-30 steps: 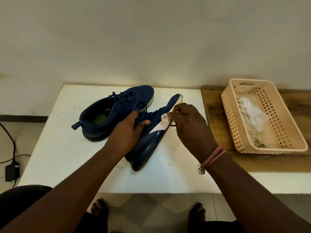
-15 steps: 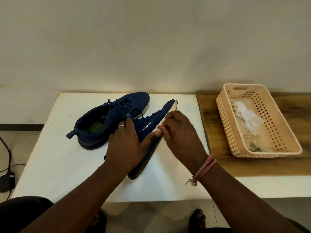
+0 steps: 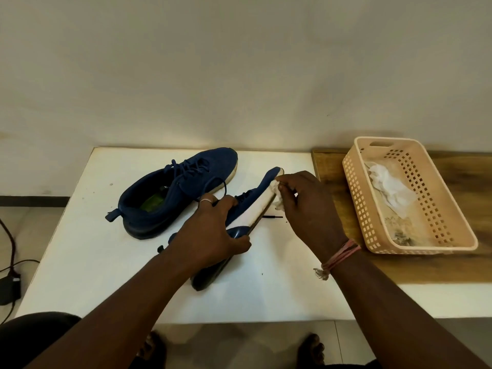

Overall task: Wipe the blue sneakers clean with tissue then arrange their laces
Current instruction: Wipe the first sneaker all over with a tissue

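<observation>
Two blue sneakers are on the white table point(image 3: 87, 262). One sneaker point(image 3: 170, 190) stands upright at the back left with its laces tied loosely. The other sneaker point(image 3: 255, 206) lies tilted on its side, its white midsole facing up. My left hand point(image 3: 210, 233) grips this sneaker round its middle. My right hand point(image 3: 306, 206) pinches a crumpled white tissue point(image 3: 277, 193) against the white sole edge near the toe. A black lace tip point(image 3: 273, 216) lies on the table beside the sneaker.
A beige perforated basket point(image 3: 356, 201) with used tissue point(image 3: 388, 187) in it stands on a wooden board point(image 3: 330, 182) at the right. A black cable and adapter point(image 3: 8, 286) lie on the floor at the left. My bare feet show below the table's front edge.
My right hand with the tissue has slid along the sole from the middle toward the toe. My left hand has turned the sneaker so that its white sole edge faces up.
</observation>
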